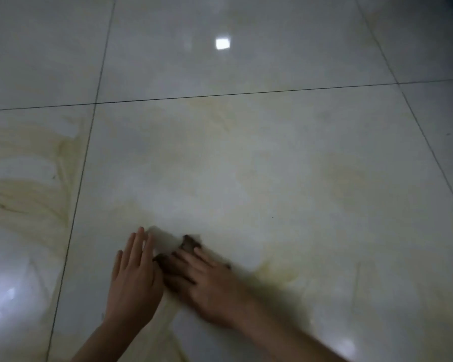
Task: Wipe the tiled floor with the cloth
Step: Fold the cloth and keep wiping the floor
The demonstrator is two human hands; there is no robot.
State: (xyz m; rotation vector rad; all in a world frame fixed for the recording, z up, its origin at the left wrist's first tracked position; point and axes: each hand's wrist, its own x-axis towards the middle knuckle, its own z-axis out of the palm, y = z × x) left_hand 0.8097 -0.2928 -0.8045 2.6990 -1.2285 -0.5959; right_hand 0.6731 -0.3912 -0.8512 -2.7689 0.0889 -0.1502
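Hands (134, 278) flat on cloth (187, 244), glossy tiled floor (272, 165)

Cloth sits low in the head view, a bit left of centre, lying on the big middle tile. It looks pale with dark brown patches, but it's smeared and blurry, so I can't tell its real shape or how it's folded.

Left hand is laid out flat, fingers straight and close together, pointing away from the person. Its fingertips are touching or just beside the pale edge of the cloth (can't tell which, the edge is too soft).

Right hand (209, 286) is on top of the cloth, fingers stretched out and spread a little, pressing it onto the tile rather than gripping it. Dark bits of cloth poke out past the fingertips and between the two hands. That hand is blurry too. Both forearms come in bare from the bottom edge.

Floor itself is pale, shiny tile with thin dark grout lines (220, 95). Yellowish streaks (24, 184) swirl over the tile on the left, and a yellowish smear (280, 273) sits just right of the right hand. A bright square light reflection (222, 43) shows up near the top, with softer glare patches at lower left and lower right.
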